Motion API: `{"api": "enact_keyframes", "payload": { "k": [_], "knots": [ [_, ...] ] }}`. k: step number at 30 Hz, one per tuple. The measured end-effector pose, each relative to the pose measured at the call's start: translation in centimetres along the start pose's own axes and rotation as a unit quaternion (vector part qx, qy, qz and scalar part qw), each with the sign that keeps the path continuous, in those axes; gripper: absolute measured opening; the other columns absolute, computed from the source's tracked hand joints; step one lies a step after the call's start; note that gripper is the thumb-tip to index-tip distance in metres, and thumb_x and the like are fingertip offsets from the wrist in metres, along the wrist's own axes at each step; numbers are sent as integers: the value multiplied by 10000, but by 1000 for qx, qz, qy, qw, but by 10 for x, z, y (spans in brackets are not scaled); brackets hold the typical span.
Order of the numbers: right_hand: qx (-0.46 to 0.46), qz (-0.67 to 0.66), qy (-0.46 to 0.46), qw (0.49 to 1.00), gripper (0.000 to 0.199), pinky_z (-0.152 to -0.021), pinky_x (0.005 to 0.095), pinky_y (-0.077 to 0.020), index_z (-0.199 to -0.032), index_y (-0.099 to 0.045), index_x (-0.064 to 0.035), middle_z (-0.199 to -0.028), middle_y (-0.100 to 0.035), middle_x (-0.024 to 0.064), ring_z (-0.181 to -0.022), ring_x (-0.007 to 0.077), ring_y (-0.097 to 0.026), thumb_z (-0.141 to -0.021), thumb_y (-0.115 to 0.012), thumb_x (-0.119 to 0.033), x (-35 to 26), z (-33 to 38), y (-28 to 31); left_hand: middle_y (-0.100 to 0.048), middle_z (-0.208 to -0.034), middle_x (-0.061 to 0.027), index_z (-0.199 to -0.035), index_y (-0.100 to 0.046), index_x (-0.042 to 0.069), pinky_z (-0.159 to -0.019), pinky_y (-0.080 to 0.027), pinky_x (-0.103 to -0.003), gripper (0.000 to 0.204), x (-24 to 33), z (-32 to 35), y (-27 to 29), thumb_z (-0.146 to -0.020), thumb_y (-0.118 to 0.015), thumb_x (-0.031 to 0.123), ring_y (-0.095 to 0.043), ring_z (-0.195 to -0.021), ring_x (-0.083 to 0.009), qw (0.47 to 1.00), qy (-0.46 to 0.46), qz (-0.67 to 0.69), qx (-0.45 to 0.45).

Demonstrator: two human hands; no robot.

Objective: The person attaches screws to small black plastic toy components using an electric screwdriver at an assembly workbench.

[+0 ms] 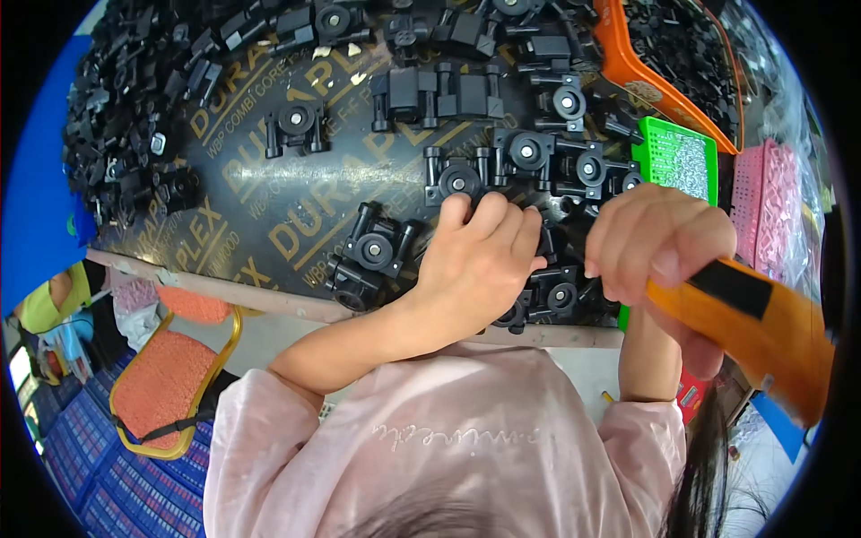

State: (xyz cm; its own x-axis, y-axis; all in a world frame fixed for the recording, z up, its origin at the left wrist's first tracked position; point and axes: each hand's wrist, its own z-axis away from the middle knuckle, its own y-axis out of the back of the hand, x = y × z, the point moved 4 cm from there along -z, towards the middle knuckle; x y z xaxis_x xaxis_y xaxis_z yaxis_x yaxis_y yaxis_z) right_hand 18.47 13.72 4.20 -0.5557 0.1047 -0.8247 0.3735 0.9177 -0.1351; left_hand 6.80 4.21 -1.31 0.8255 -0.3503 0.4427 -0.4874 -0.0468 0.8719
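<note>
The left hand (480,260) lies palm down on the dark bench (260,206), its fingers curled over a black plastic part (547,242) and pressing it in place, so the part is mostly hidden under the knuckles. The right hand (659,247) is closed tight around an orange power screwdriver (753,327) with a black band, whose body slants away to the lower right; its tip is hidden behind the fingers, just beside the left hand. Finished-looking black parts (529,152) with round white-centred hubs lie in a cluster just above both hands, and another one (377,247) sits left of the left hand. A loose heap of black pieces (134,117) covers the bench's far left. A green tray (659,148) of small metal screws stands just above the right hand, with an orange bin (637,72) beyond it and a pink tray (767,197) to its right
</note>
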Motion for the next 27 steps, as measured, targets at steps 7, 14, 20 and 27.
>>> {"api": "enact_keyframes", "payload": {
  "k": [7, 14, 20, 27],
  "knots": [
    [48, 101, 40, 993, 730, -563, 254, -431, -1276, -455, -99, -768, -545, -17, -597, 100, -525, -773, -593, -610, -65, 2, 28, -559, -1134, -67, -1158, -551, 46, -825, -341, -375, 478, 5, -1, 4, -718, -685, 175, -468, -1012, -250, 999, 1, 6, -41],
    [297, 173, 51, 938, 619, -604, 340, -418, -1186, -478, 6, -696, -475, 57, -593, 172, -462, -858, -456, -518, -63, 69, 88, -418, -1333, -156, -1188, -540, 46, -894, -334, -454, 459, 12, -3, 5, -729, -546, 49, -425, -1121, -336, 989, -68, -18, -131],
    [296, 187, 41, 936, 635, -647, 345, -416, -1186, -453, 26, -687, -461, 57, -600, 172, -464, -852, -467, -514, -49, 73, 100, -466, -1260, -148, -1141, -552, 39, -928, -335, -462, 468, 16, -6, 11, -703, -673, 151, -426, -1129, -338, 996, -52, 43, -56],
    [302, 183, 35, 935, 603, -655, 349, -413, -1183, -458, 11, -704, -470, 59, -614, 171, -479, -862, -468, -500, -42, 79, 109, -516, -1084, -93, -1121, -542, 52, -858, -322, -421, 596, 13, -7, 12, -656, -766, 349, -438, -1021, -311, 994, 54, -87, -43]
  ]
}}
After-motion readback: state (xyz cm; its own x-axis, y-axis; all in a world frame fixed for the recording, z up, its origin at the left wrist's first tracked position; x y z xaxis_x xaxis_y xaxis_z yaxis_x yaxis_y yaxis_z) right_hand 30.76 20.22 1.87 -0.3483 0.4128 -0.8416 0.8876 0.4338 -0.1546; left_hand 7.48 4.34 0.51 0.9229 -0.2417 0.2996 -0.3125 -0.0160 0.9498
